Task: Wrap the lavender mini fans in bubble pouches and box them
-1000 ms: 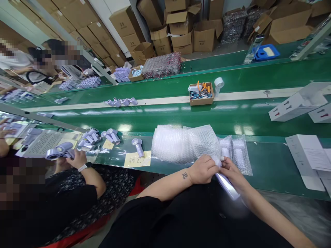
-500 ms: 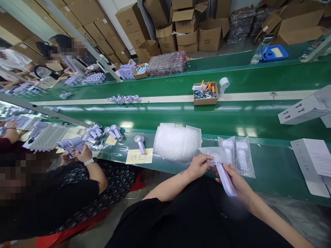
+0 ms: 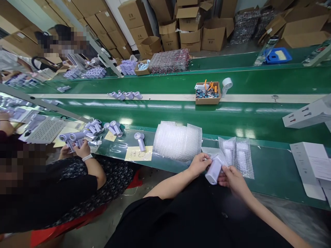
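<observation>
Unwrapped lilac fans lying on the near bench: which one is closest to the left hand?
The fan whose handle overlaps the handwritten yellow note. It lies alone, while the other lilac fans there lie grouped, farther from the left hand.

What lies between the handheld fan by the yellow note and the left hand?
In the head view, a bubble-wrap stack lies between that handheld fan and left hand.

I log, head view: bright, fairly even light; white glare patches, green conveyor belt (image 3: 168, 113); dimmer floor (image 3: 120, 202); wide-angle stretching, edges; hazy smudge over black shirt (image 3: 186, 213); pixelated blocks, left.
</observation>
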{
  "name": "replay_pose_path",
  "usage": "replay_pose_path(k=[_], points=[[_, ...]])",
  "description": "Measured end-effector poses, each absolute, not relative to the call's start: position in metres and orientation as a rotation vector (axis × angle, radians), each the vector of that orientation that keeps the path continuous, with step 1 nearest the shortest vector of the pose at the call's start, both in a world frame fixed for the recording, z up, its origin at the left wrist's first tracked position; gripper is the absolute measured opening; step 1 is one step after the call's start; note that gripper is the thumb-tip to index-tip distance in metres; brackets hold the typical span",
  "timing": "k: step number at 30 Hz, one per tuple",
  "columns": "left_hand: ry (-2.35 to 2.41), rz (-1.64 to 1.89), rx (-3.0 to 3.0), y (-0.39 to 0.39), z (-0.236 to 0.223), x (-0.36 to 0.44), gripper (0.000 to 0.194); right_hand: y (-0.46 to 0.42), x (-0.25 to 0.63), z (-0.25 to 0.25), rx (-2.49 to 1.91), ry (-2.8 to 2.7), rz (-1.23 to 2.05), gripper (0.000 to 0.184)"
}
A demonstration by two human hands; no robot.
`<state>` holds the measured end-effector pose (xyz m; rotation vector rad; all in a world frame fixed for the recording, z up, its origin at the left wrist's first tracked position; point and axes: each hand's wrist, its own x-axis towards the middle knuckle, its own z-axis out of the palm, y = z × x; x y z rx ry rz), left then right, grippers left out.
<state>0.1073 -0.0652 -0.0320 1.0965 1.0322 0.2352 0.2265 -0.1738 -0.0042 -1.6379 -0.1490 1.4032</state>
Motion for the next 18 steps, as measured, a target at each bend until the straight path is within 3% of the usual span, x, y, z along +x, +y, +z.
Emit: replay_pose_path(k=[4,10,15,18], points=[[1.095,0.255,1.521,-0.07,-0.014,0.095,0.009,-0.178,0.236,0.0,-1.804,-0.495,1.408,0.033],[0.774,0.46,1.978,-0.081,0.02,0.08,0.028,-0.185,0.259,0.041,-2.097,-0.968,1.067,0.033],[0.57,0.409,1.978,-0.075,0.039,0.076,0.034,-0.201,0.273,0.057,-1.768,-0.39,1.418,0.028],[0.328,0.301,1.984,-0.077,0.05,0.081,0.036,-0.197,0.272,0.06,-1.403,0.104,1.656,0.037]])
